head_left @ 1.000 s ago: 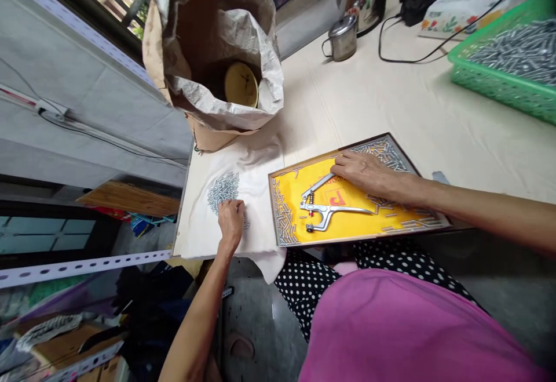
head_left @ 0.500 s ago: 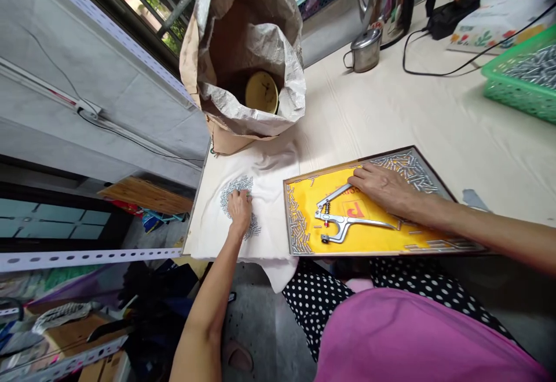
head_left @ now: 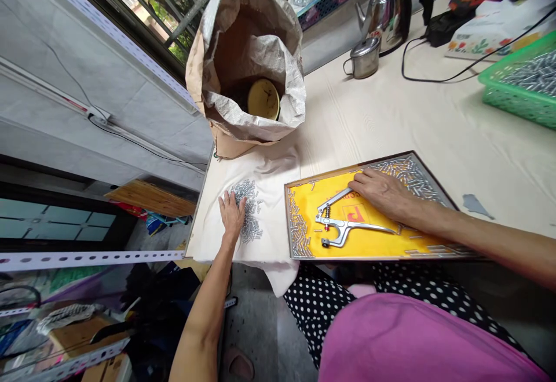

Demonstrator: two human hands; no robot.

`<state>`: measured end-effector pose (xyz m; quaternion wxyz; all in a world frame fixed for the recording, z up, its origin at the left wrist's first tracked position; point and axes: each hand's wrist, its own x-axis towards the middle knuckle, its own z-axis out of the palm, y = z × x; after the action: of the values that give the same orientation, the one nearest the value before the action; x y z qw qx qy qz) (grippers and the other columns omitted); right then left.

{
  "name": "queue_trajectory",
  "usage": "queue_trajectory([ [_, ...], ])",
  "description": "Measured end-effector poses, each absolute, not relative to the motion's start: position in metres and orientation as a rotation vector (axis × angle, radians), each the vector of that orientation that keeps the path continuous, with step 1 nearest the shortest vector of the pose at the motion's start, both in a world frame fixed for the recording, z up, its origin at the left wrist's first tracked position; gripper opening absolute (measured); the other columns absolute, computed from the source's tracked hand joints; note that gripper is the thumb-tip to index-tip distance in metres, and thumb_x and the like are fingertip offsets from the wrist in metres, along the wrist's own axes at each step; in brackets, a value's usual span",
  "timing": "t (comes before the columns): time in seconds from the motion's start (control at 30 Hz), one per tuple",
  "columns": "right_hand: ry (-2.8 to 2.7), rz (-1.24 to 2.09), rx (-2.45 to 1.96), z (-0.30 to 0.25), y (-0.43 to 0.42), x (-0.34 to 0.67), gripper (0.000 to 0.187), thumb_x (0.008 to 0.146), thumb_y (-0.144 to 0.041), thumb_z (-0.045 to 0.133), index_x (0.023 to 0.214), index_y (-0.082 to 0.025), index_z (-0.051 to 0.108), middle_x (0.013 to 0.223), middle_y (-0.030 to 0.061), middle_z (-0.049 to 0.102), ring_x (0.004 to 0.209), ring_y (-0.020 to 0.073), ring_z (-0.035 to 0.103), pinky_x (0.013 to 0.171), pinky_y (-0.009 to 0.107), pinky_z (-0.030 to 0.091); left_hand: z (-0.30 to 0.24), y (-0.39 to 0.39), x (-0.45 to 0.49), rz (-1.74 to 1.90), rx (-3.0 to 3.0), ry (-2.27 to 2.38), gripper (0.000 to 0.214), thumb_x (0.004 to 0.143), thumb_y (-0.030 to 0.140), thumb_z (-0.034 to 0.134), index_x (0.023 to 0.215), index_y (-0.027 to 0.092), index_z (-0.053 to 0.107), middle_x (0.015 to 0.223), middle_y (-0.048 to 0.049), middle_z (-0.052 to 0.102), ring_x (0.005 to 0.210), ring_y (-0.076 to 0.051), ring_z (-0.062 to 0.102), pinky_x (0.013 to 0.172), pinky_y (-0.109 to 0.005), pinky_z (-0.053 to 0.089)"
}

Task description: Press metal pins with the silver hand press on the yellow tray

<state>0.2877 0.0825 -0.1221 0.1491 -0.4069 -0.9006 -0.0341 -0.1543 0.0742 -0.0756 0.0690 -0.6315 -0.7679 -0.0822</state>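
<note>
My left hand [head_left: 232,214] lies with its fingers spread at the left edge of a pile of small metal pins [head_left: 249,228] on a white cloth [head_left: 208,237]. My right hand [head_left: 377,191] has its fingers closed at the end of the upper handle of silver press pliers [head_left: 343,225]. These pliers have a spring, a C-shaped jaw and handles standing wide apart. They lie on a yellow sheet [head_left: 304,196] in a shallow tray [head_left: 286,214]. Loose pins [head_left: 297,231] line the tray's left side, and more lie at its far right corner, partly behind my right hand.
A large open paper sack [head_left: 234,138] with a round yellowish container inside stands behind the cloth. Toward the back are a metal cup [head_left: 365,57], a kettle [head_left: 386,14] and a black cable [head_left: 417,77]. A green basket [head_left: 512,101] of metal pieces is on the right.
My left hand has shifted left off the middle of the pin pile, and its fingers have spread, showing more of the pile. My right hand stays at the pliers' handle.
</note>
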Motion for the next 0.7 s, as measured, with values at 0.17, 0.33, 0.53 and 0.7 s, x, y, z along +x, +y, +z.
queue_trajectory([
  [0.17,-2.585,-0.103,-1.162,-0.125,0.082,0.287,0.021,0.094,-0.008,0.043,0.088,-0.018,0.061,0.088,0.0092,0.062,0.088,0.0240,0.049,0.075,0.033,0.037,-0.100,0.066,-0.142,-0.175,-1.935,-2.427,0.063,0.100,0.042,0.038,0.152,0.006,0.040,0.163,-0.0223,0.028,0.154,-0.037,0.014,0.120,-0.060,0.023],
  [0.33,-2.571,-0.107,-1.173,-0.127,0.081,0.287,0.020,0.093,-0.007,0.045,0.088,-0.017,0.062,0.090,0.0098,0.062,0.089,0.0250,0.050,0.074,0.033,0.037,-0.109,0.052,-0.105,-0.020,-2.113,-2.307,0.061,0.102,0.044,0.034,0.154,0.012,0.038,0.165,-0.0138,0.025,0.155,-0.035,0.010,0.123,-0.058,0.018],
  [0.53,-2.559,-0.039,-1.192,-0.125,0.080,0.288,0.020,0.092,-0.007,0.046,0.089,-0.018,0.062,0.092,0.0105,0.063,0.090,0.0249,0.052,0.071,0.033,0.038,-0.109,0.030,-0.073,0.034,-2.197,-2.304,0.061,0.104,0.042,0.029,0.157,0.013,0.033,0.166,-0.0145,0.021,0.155,-0.032,0.013,0.124,-0.056,0.016],
  [0.7,-2.571,-0.041,-1.198,-0.127,0.081,0.288,0.019,0.093,-0.007,0.046,0.090,-0.018,0.062,0.093,0.0099,0.063,0.091,0.0247,0.050,0.072,0.032,0.036,-0.101,0.008,-0.060,-0.060,-2.314,-2.256,0.052,0.105,0.038,0.027,0.154,0.029,0.040,0.163,-0.0049,0.034,0.155,-0.031,0.013,0.121,-0.065,0.012],
])
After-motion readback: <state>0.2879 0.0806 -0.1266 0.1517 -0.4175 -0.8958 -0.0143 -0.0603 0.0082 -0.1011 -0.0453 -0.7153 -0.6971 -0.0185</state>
